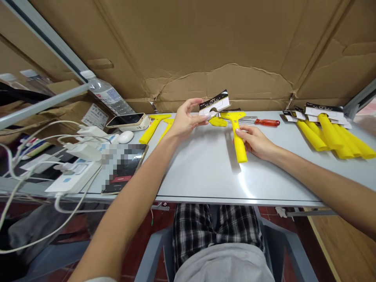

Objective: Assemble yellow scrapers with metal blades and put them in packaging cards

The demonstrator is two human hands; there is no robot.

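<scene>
My right hand (255,141) is closed around the handle of a yellow scraper (238,135), its wide head pointing away from me above the table. Between the fingers and thumb of my left hand (189,119) is a black-and-white cardboard packaging card (216,105), tilted, with a cut-out in its lower edge. The card is close to the scraper's head; whether they touch I cannot tell. Just behind lies another yellow piece (218,122), partly covered. A screwdriver with a red handle (267,122) rests beyond my right hand.
Several carded yellow scrapers (331,131) are piled at the right. More yellow scrapers (153,129) lie left of my left hand. A phone (128,121), a white mouse (125,136), a power strip (75,176) with cables and a bottle (107,92) crowd the left. Cardboard (220,39) walls the back.
</scene>
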